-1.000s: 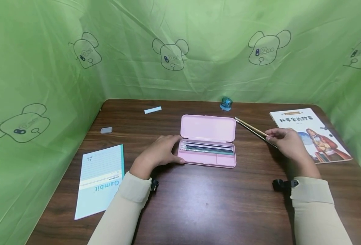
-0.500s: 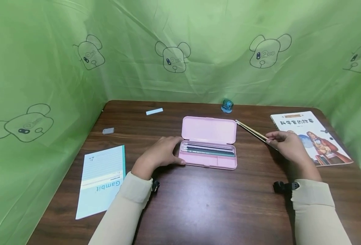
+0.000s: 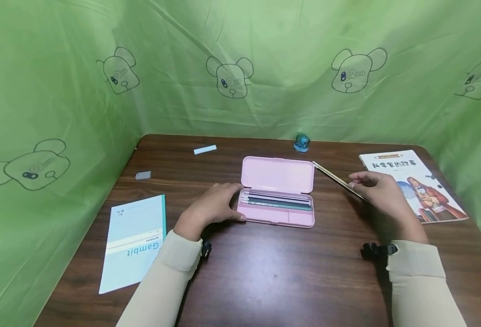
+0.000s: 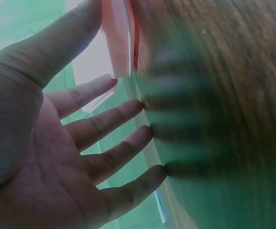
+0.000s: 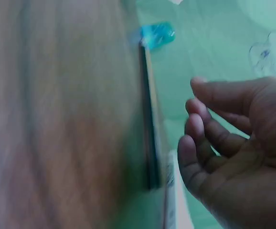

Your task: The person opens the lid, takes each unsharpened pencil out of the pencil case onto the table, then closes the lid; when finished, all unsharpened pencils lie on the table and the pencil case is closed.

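Observation:
In the head view my left hand rests at the left end of a pink pencil case. Its thumb touches the front corner, and the left wrist view has its fingers fairly straight and spread. The case's lid is raised, and several pencils lie in the long rear compartment. My right hand hovers over the near end of pencils on the table, right of the case. In the right wrist view its loosely bent fingers hold nothing, apart from the dark and light pencils lying side by side.
A blue sharpener stands behind the case. At the right lies a picture-covered book. A notebook, a grey eraser and a pale blue strip are on the left. Green cloth borders the wooden table.
The gold pencil in my right hand has come down beside the dark one, and the fingers have let go of it. My left hand stays at the case.

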